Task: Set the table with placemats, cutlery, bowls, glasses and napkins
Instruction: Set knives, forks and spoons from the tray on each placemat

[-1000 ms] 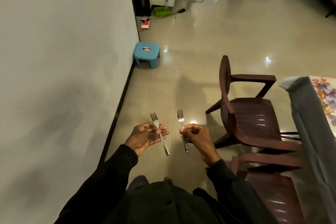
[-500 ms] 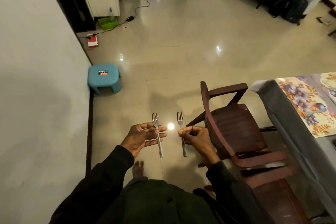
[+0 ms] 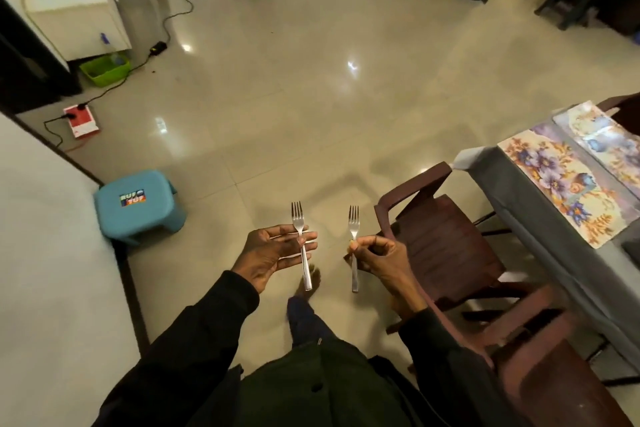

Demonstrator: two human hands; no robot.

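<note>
A glossy tiled floor (image 3: 311, 107) fills the room. Cutlery step: the left fork (image 3: 300, 246) is pinched upright in the left hand (image 3: 273, 255), the right fork (image 3: 353, 246) in the right hand (image 3: 377, 255). Next, both forks likely go beside the floral placemat (image 3: 561, 180), right of the fingers.

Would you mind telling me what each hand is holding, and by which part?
Left hand: a fork, pinched at the neck. Right hand: another fork, also at the neck.
</note>
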